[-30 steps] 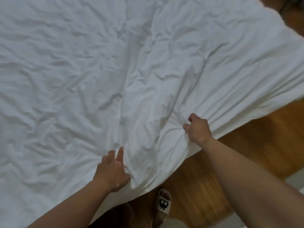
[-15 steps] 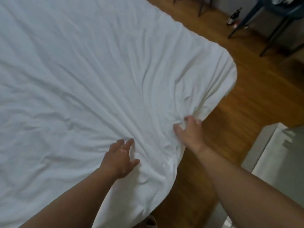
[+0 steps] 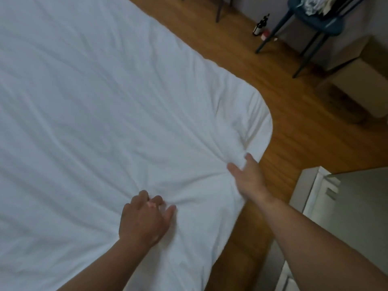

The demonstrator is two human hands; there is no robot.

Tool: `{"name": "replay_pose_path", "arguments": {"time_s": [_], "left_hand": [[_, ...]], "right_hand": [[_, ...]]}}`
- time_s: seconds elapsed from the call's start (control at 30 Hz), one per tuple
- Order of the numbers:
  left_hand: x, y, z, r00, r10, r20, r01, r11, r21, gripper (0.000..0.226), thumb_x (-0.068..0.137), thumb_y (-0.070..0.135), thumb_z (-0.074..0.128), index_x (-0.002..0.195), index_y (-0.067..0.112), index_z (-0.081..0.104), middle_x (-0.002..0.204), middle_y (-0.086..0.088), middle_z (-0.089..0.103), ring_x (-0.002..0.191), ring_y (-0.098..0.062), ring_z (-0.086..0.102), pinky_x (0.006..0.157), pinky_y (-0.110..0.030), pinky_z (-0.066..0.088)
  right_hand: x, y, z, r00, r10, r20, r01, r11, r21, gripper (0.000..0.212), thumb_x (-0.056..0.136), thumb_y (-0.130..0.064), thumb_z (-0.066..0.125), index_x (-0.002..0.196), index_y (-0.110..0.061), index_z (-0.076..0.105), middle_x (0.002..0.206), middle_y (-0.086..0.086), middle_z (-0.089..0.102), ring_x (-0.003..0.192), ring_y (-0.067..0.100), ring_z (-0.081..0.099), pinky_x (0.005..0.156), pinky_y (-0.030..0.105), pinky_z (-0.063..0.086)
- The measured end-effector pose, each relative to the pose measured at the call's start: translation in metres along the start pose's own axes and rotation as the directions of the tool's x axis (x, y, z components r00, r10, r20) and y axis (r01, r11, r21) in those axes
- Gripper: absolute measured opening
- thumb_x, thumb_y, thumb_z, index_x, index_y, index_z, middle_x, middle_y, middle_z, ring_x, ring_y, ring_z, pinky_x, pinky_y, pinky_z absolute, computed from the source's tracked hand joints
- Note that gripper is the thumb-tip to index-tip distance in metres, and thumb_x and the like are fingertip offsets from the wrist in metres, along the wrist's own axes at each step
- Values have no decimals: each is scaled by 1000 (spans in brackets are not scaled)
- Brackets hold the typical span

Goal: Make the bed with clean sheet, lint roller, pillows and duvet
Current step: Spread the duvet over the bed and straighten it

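A white duvet covers the bed and fills the left and centre of the head view, with creases running toward my hands. Its rounded corner hangs over the bed's edge at the right. My right hand pinches a bunch of the duvet near that corner, thumb and fingers closed on the fabric. My left hand lies on the duvet closer to me, fingers curled into a fold of the cloth. No pillows or lint roller are in view.
Wooden floor runs along the bed's right side. A blue chair with clothes on it stands at the top right, with a dark bottle beside its leg. A cardboard box sits farther right. A pale cabinet stands close by my right arm.
The view has swung toward the bed's corner, bringing the chair, bottle and cabinet into sight. Both hands have stayed on the duvet edge, and the right hand has shifted toward the corner.
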State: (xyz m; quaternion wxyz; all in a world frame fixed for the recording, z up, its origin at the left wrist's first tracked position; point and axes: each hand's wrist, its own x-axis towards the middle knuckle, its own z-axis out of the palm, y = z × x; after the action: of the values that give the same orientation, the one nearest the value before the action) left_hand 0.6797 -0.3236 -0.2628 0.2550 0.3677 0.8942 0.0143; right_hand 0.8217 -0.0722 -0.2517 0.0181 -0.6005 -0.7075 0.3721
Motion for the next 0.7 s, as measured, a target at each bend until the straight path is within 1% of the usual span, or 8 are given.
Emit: {"name": "replay_pose_path", "arguments": {"time_s": [0.13, 0.27, 0.3, 0.37, 0.43, 0.53, 0.63, 0.7], "left_hand": [[27, 60, -20, 984, 170, 52, -161, 977, -141, 77, 71, 80, 20, 129, 38, 48, 115, 7, 48, 112, -20, 50, 95, -35, 45], [40, 115, -20, 949, 291, 124, -255, 935, -247, 99, 65, 86, 33, 150, 36, 27, 139, 10, 38, 130, -17, 39, 108, -29, 38], [44, 130, -15, 953, 273, 133, -237, 942, -237, 107, 61, 90, 37, 152, 35, 25, 144, 9, 36, 133, -18, 39, 109, -30, 39], [59, 166, -1, 970, 223, 93, -201, 958, -204, 120, 52, 97, 43, 148, 26, 37, 140, -3, 50, 124, -28, 55, 97, -39, 53], [83, 207, 14, 991, 132, 32, -124, 975, -185, 125, 47, 98, 47, 141, 15, 48, 131, -13, 58, 113, -34, 61, 88, -46, 57], [123, 259, 14, 1000, -11, 1, 11, 989, -145, 101, 58, 74, 62, 127, 0, 56, 113, -13, 57, 97, -33, 58, 79, -42, 55], [152, 268, 2, 986, -161, 46, 166, 969, -183, 85, 73, 39, 71, 143, -1, 43, 111, -12, 61, 99, -32, 63, 81, -39, 54], [157, 256, -7, 984, -154, 85, 169, 966, -196, 75, 78, 38, 67, 142, 3, 47, 111, -12, 67, 98, -34, 67, 81, -37, 53]], "right_hand": [[20, 47, -29, 999, 39, 0, -39, 991, 125, 40, 90, -31, 73, 125, -19, 60, 116, -2, 69, 109, 23, 65, 91, 29, 48], [60, 46, -41, 916, 87, 391, -175, 965, 195, 59, 73, -51, 84, 121, -21, 65, 118, -1, 71, 103, 12, 68, 84, 23, 52], [82, 39, -56, 921, 53, 387, -173, 943, 283, 70, 63, -57, 87, 118, -23, 63, 119, 2, 70, 101, 12, 68, 84, 25, 53], [146, 20, -86, 982, 19, 189, -99, 899, 426, 80, 62, -66, 78, 127, -25, 54, 131, 9, 61, 110, 17, 63, 92, 34, 51], [218, -10, -106, 996, 17, 85, -37, 970, 240, 96, 73, -72, 66, 151, -28, 33, 155, 6, 39, 136, 24, 45, 109, 43, 40], [287, -38, -94, 965, -135, 226, 192, 949, -249, 104, 76, -78, 59, 157, -28, 18, 159, 6, 30, 144, 29, 34, 115, 48, 34], [296, -39, -73, 930, -292, 223, 361, 837, -412, 71, 93, -64, 51, 141, -14, 36, 134, 16, 54, 120, 36, 54, 89, 42, 45], [293, -36, -79, 896, -359, 262, 438, 812, -386, 54, 98, -58, 47, 130, -14, 40, 112, 17, 64, 100, 39, 60, 70, 38, 39]]}}
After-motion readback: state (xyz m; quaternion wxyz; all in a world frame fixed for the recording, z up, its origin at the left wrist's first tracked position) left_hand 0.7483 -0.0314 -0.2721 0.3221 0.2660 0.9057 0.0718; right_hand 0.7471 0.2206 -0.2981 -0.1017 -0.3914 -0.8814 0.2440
